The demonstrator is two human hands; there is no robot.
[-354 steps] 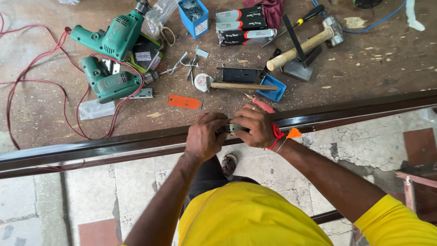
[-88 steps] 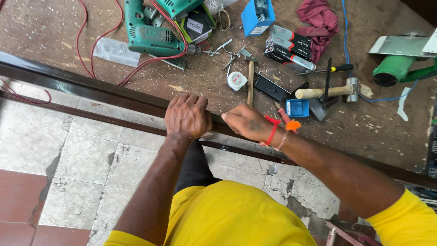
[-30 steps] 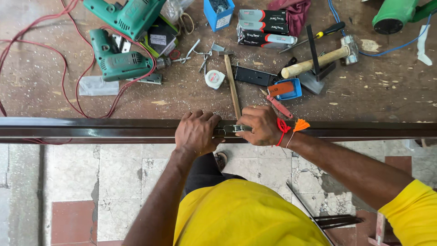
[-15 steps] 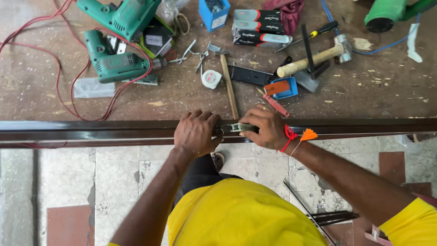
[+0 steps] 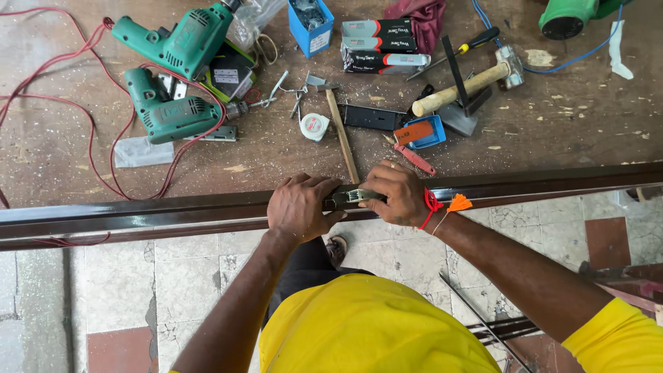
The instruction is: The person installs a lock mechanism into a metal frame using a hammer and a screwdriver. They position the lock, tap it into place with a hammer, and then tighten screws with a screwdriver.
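Wood tabletop [image 5: 566,117] carries tools behind a long dark metal bar [image 5: 138,217]. Left hand [image 5: 300,207] wraps the bar, grip closed around it. Right hand [image 5: 397,195] pinches a small metal piece [image 5: 356,196] on the bar. Two green drills [image 5: 176,83] lie beyond.

Counts:
- green drills: 2 [image 5: 185,43] [image 5: 169,112]
- hammers: 2, big wooden-handled [image 5: 469,81], small [image 5: 340,128]
- blue boxes: 2, one with screws [image 5: 311,26], one low tray [image 5: 425,132]
- long flat boxes, stacked: 3 [image 5: 380,45]
- tape measure: 1 [image 5: 315,127]
- screwdriver: 1 [image 5: 463,48]
- red rag: 1 [image 5: 418,15]
- dark metal bar: 1 [image 5: 138,217]
- hands on bar: 2, left [image 5: 300,207], right [image 5: 397,195]
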